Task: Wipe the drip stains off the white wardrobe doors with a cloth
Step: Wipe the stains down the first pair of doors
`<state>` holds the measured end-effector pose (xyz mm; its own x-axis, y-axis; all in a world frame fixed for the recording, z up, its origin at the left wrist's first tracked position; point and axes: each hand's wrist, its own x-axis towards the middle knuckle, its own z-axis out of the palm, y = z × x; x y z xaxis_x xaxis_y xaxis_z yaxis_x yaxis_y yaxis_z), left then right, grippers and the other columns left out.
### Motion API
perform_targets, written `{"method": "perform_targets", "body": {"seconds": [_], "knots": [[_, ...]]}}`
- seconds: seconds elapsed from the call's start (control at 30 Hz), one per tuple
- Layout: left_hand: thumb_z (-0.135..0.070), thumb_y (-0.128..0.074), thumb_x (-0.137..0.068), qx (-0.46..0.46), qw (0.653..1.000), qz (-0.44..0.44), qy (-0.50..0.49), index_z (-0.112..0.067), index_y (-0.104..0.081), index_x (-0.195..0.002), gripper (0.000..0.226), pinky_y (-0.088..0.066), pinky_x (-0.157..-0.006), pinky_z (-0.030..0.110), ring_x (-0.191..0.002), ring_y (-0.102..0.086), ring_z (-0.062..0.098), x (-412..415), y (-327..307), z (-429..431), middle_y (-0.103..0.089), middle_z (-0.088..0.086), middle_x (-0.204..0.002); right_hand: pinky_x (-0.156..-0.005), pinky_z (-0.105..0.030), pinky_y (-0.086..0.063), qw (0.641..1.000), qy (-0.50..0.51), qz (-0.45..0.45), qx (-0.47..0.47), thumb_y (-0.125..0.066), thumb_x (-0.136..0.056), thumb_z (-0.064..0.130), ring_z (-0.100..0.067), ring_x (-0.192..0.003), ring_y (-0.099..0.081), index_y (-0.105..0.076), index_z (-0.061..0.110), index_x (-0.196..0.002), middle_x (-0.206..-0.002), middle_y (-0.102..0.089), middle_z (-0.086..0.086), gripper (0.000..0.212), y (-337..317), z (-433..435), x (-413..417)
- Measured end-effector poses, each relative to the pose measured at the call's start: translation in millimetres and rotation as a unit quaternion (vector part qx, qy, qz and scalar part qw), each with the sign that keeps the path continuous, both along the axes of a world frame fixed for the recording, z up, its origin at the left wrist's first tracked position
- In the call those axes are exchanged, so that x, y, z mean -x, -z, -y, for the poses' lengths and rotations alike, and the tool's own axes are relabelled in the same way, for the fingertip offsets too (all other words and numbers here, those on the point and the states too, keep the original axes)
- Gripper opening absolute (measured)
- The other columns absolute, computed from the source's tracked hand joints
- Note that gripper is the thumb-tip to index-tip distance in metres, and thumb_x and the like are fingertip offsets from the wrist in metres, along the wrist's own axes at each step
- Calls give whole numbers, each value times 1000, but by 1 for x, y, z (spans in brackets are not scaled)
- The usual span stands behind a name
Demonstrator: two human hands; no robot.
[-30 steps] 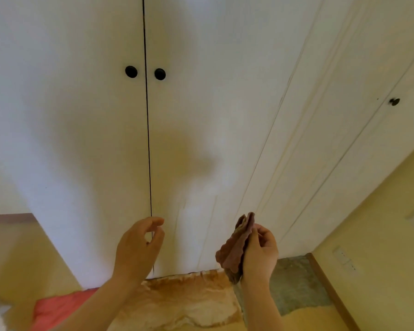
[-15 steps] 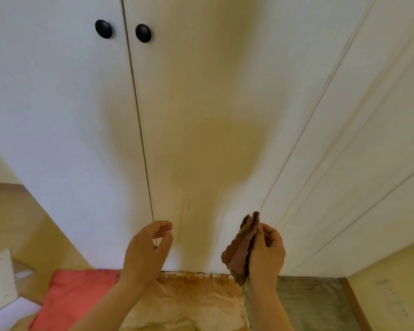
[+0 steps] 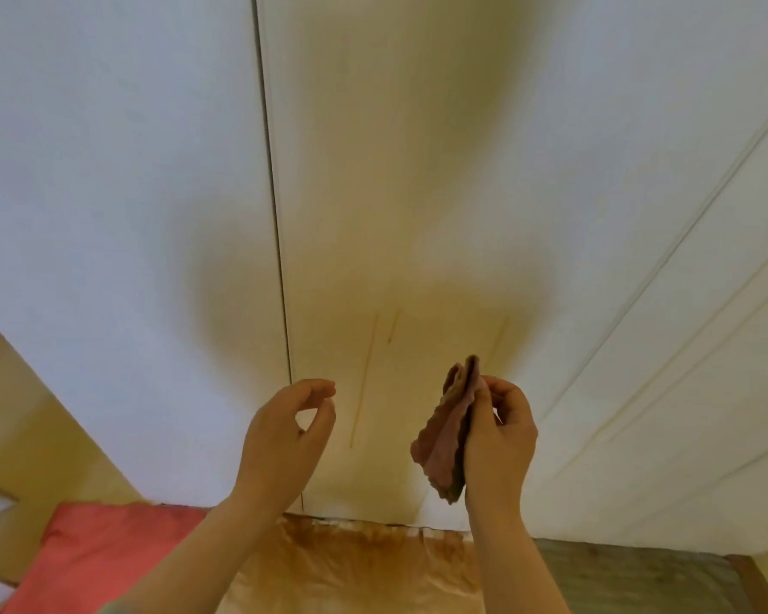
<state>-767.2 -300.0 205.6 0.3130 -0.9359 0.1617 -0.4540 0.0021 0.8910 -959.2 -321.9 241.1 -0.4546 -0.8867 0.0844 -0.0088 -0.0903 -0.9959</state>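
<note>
The white wardrobe doors (image 3: pixel 129 179) fill the view, split by a dark vertical gap. Thin brownish drip stains (image 3: pixel 364 383) run down the lower part of the right door, with another faint streak (image 3: pixel 499 336) further right. My right hand (image 3: pixel 499 440) holds a folded dusty-pink cloth (image 3: pixel 451 429) upright, just in front of the door and right of the long streak. My left hand (image 3: pixel 287 436) hovers near the door gap with fingers loosely curled, thumb and forefinger close together, holding nothing.
A red cushion (image 3: pixel 103 556) lies on the floor at lower left. A brown-stained sheet (image 3: pixel 355 565) covers the floor below the doors. More white panels (image 3: pixel 683 303) slant off to the right. A grey mat (image 3: pixel 630 573) lies at lower right.
The view has moved closer and lower on the doors; the black knobs have left the frame. Both hands keep the same pose, the cloth still in my right hand.
</note>
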Motion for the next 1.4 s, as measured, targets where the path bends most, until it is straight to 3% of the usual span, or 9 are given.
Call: {"method": "perform_targets", "body": {"seconds": [0.2, 0.3, 0.43, 0.6, 0.73, 0.83, 1.03, 1.27, 1.4], "knots": [[-21, -59, -95, 90, 996, 18, 9, -31, -67, -111, 21, -46, -70, 7, -104, -56, -13, -9, 119, 30, -67, -22, -109, -66, -36, -56, 992, -42, -40, 112, -56, -99, 18, -22, -76, -69, -65, 20, -86, -78, -70, 5, 16, 117, 30, -18], [-24, -60, -94, 146, 989, 39, 4, -32, -68, -112, 21, -42, -69, 10, -103, -56, -14, -25, 145, 40, -66, -24, -108, -59, -23, -53, 982, -68, -33, 174, -51, -99, 8, -6, -65, -66, -60, 12, -86, -69, -68, 13, 16, 145, 38, -24], [-26, -60, -96, 210, 976, 48, -16, -30, -70, -110, 18, -40, -62, 5, -103, -57, -14, -46, 134, 42, -68, -22, -108, -58, -54, -58, 974, -82, -15, 210, -52, -101, 14, -31, -66, -69, -59, 12, -88, -77, -70, -13, 15, 148, 41, -27], [-19, -60, -94, 240, 968, 65, -36, -29, -66, -117, 26, -40, -65, 4, -109, -54, -14, -58, 102, 42, -65, -22, -115, -58, -58, -55, 962, -114, -65, 238, -59, -85, 61, -42, -66, -66, -63, 23, -94, -78, -68, -16, 39, 119, 46, -29], [-29, -54, -96, 304, 941, 139, -48, -35, -53, -133, 37, -43, -84, 12, -119, -42, -18, -62, 100, 50, -50, -30, -129, -65, -55, -56, 951, -105, -128, 262, -55, -85, 62, -37, -74, -67, -64, 27, -95, -81, -70, -8, 37, 135, 43, -32], [-37, -44, -96, 359, 899, 235, -86, -17, -37, -151, 59, -31, -115, 42, -146, -27, 12, -79, 79, 75, -35, -3, -156, -66, -53, -55, 940, -108, -159, 280, -55, -85, 66, -35, -76, -65, -65, 29, -93, -81, -67, -8, 40, 127, 45, -33], [-55, -17, -100, 318, 845, 387, -187, -10, -3, -158, 75, 7, -119, 58, -152, 6, 36, -112, 64, 148, 2, 18, -165, -65, -45, -53, 890, -67, -242, 382, -51, -93, 36, -23, -77, -66, -60, 36, -92, -85, -64, 4, 8, 90, 65, -40], [-48, -23, -96, 374, 799, 410, -231, -9, -6, -158, 74, 5, -120, 57, -152, 2, 35, -118, 73, 169, -6, 19, -164, -69, -18, -45, 830, -43, -324, 451, -58, -94, 9, -4, -81, -57, -64, 18, -91, -87, -57, 9, 11, 64, 91, -60], [-36, -22, -96, 411, 782, 409, -231, -6, -14, -156, 67, 2, -119, 60, -152, 1, 33, -123, 76, 174, -11, 20, -163, -70, -15, -44, 725, 17, -364, 584, -57, -97, 11, -13, -77, -59, -71, 2, -89, -87, -63, -6, 18, 10, 113, -90]]}}
